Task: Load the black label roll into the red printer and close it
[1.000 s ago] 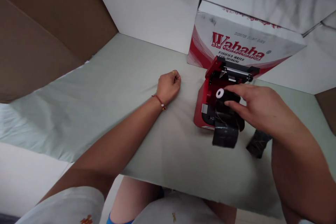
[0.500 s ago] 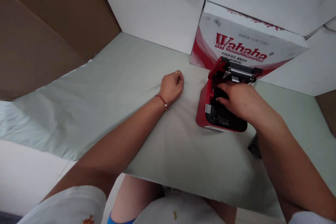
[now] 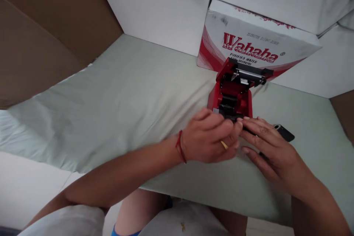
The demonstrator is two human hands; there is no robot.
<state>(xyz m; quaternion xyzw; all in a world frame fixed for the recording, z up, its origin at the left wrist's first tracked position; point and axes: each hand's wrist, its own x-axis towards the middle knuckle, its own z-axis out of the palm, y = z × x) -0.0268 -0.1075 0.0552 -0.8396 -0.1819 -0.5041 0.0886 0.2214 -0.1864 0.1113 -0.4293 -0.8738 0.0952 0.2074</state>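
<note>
A small red printer [image 3: 247, 99] stands with its lid [image 3: 249, 70] tipped up and back. Dark, glossy black film [image 3: 229, 100] shows inside its body. At the printer's front edge is my left hand [image 3: 211, 136], fingers curled in; whatever they grip is hidden from view. My right hand [image 3: 269, 149] reaches the front right corner, with its fingers stretched out and its fingertips close to the left hand's. A black roll [image 3: 286, 133] with a pale core lies on the cloth just beyond my right hand.
Behind the printer sits a white and red Wahaha water carton [image 3: 249, 40] near the raised lid. A brown cardboard box [image 3: 55, 29] borders the left side. Pale green cloth [image 3: 124, 96] covers the table, whose front edge is close to my lap.
My left hand has moved from the cloth to the printer's front. My right hand lowered the black roll into the printer, then withdrew to its front edge with nothing gripped.
</note>
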